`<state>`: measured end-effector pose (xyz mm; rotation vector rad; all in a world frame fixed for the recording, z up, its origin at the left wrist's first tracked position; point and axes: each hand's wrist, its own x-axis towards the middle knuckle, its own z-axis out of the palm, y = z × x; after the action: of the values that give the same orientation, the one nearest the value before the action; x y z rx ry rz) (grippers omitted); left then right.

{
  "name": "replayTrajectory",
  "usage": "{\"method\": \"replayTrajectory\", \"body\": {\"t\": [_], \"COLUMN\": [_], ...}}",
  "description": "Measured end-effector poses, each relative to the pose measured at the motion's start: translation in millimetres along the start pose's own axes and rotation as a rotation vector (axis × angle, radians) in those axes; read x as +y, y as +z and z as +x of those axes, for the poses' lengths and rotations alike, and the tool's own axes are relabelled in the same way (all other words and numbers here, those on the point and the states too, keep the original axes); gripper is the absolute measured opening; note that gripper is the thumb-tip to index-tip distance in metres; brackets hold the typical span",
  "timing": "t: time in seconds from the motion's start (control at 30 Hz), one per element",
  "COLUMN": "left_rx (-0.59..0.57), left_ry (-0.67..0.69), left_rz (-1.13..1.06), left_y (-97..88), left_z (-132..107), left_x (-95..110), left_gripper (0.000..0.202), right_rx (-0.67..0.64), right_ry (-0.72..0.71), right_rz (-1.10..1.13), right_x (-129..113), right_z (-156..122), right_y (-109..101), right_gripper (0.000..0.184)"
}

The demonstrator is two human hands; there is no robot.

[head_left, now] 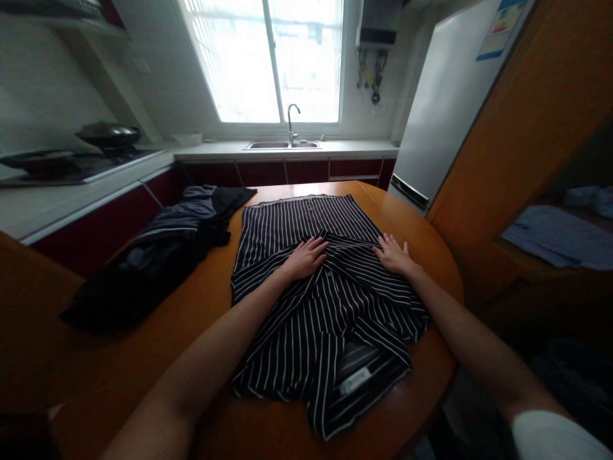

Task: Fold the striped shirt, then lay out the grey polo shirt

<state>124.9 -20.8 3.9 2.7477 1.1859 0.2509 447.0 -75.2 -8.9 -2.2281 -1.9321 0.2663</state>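
Observation:
A black shirt with white stripes lies spread on the round wooden table, its collar and white label toward me. Both sleeves are folded inward across its front. My left hand rests flat near the middle, on the folded sleeve, fingers stretched out. On the right side of the shirt, my right hand presses down on the other sleeve with its fingers spread. Neither hand grips the cloth. A small button shows just below my left fingertips.
Dark grey and black clothes lie in a heap at the table's left. Beyond the table stand a counter with a sink, a stove with a wok, and a fridge at right. Folded cloth sits on a shelf.

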Motion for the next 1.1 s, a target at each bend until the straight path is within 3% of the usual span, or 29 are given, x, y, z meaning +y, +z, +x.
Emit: {"method": "replayTrajectory", "body": {"t": [0.2,0.33,0.47,0.57,0.67,0.8,0.93,1.1], "left_rx": [0.003,0.005,0.003,0.005,0.008,0.019,0.02,0.013], "left_ry": [0.01,0.005,0.003,0.006,0.006,0.003,0.016,0.024], "left_rz": [0.011,0.007,0.005,0.001,-0.001,0.002,0.017,-0.013], "left_y": [1.0,0.4,-0.4,0.7,2.5,3.7,3.7,6.4], "left_z": [0.9,0.2,-0.1,0.4,1.1,1.8,2.0,1.8], "left_x": [-0.8,-0.4,0.0,-1.1,-2.4,-3.6,-5.2,-4.4], "left_gripper": [0.058,0.057,0.057,0.057,0.057,0.057,0.056,0.057], "right_rx": [0.051,0.201,0.398,0.445,0.365,0.182,0.06,0.014], "right_ry": [0.112,0.121,0.033,-0.141,-0.34,-0.519,-0.575,-0.61], "right_rz": [0.039,0.134,0.211,0.281,0.285,0.128,0.032,0.0], "right_x": [13.5,23.7,20.8,5.1,-16.5,-32.6,-18.7,14.2], "right_z": [2.5,5.5,4.8,-4.7,-23.2,-53.1,-78.7,-105.8], "right_y": [-1.3,-3.9,-9.8,-11.8,-8.2,0.6,0.2,-9.6], "right_gripper": [0.067,0.063,0.053,0.049,0.049,0.051,0.055,0.055]}}
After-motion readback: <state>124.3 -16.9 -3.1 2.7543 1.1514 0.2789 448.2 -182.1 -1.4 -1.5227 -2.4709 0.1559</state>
